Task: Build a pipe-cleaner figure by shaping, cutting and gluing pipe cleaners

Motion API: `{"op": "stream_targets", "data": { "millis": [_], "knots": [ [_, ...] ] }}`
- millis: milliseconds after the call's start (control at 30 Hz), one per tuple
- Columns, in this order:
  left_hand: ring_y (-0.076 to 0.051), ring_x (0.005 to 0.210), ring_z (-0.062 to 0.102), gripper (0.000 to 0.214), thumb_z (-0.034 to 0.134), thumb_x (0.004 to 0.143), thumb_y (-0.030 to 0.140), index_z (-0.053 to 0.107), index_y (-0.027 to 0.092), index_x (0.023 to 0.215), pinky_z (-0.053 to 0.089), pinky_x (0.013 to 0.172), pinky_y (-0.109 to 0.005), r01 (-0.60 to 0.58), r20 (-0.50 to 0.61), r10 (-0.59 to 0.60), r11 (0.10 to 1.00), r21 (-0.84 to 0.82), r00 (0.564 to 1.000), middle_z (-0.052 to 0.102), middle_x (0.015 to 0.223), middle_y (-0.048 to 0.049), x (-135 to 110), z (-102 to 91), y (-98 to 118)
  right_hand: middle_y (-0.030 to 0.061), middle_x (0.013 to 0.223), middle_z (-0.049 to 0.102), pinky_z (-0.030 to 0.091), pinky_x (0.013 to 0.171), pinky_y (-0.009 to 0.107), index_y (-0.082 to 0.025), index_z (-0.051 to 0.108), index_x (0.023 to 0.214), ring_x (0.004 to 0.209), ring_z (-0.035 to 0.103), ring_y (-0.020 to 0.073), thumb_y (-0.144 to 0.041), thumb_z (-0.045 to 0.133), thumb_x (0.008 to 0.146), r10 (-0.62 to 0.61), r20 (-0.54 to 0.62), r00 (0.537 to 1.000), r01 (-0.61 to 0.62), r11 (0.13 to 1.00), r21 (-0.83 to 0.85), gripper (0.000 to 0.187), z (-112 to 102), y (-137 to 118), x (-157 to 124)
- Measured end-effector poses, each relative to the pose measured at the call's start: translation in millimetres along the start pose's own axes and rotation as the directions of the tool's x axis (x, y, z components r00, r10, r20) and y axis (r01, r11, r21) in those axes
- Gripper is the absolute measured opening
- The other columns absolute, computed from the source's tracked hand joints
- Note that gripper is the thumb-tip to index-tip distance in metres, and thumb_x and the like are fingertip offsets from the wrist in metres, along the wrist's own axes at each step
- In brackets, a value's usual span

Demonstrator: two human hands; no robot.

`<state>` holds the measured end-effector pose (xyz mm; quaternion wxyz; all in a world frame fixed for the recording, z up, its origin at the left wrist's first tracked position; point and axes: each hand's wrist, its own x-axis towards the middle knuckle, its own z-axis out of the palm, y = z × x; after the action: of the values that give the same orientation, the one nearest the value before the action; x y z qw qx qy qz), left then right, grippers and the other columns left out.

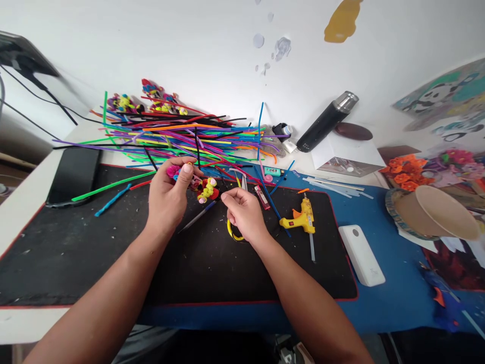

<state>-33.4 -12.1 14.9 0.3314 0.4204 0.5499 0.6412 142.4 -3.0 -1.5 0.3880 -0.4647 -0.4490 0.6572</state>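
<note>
My left hand [170,192] is closed round a small fuzzy figure [206,191] made of pipe cleaners, in pink, blue, yellow, red and black. The thumb presses on its middle, and its yellow and red end sticks out to the right. Just right of that end, my right hand [244,210] is in a pinch, with the fingertips close to the figure. What they hold, if anything, is too small to tell. Scissors with yellow handles [234,232] lie partly hidden under my right hand. A pen [197,217] rests on the black mat between my hands.
A pile of coloured pipe cleaners [182,136] spreads along the wall, with finished figures [161,98] behind it. On the mat [212,278] lie a yellow glue gun [303,217] and a red lighter [262,197]. A phone [74,174], power bank [361,255] and black flask [326,121] stand around.
</note>
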Motion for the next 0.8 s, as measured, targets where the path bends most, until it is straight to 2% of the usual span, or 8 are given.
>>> {"op": "stream_targets", "data": {
  "millis": [367,800],
  "knots": [
    [-0.023,0.083,0.073,0.037,0.071,0.096,0.062,0.074,0.028,0.111,0.056,0.077,-0.039,-0.017,-0.001,0.017,0.999,0.033,1.000,0.077,0.091,-0.0036,-2,0.4,6,-0.0107,0.050,0.045,0.022,0.036,0.022,-0.022,0.065,0.079,0.036,0.038,0.0065,-0.047,0.080,0.081,0.008,0.011,1.000,-0.008,0.999,0.041,0.029,-1,1,1],
    [-0.021,0.082,0.071,0.040,0.072,0.095,0.062,0.072,0.025,0.112,0.056,0.077,-0.034,-0.050,0.010,0.049,0.995,0.081,0.999,0.076,0.090,-0.0031,-4,0.5,13,-0.0100,0.048,0.045,0.021,0.037,0.022,-0.022,0.066,0.081,0.036,0.038,0.0077,-0.046,0.078,0.082,0.014,0.012,1.000,-0.014,1.000,0.009,0.027,-3,2,-1]
  ]
}}
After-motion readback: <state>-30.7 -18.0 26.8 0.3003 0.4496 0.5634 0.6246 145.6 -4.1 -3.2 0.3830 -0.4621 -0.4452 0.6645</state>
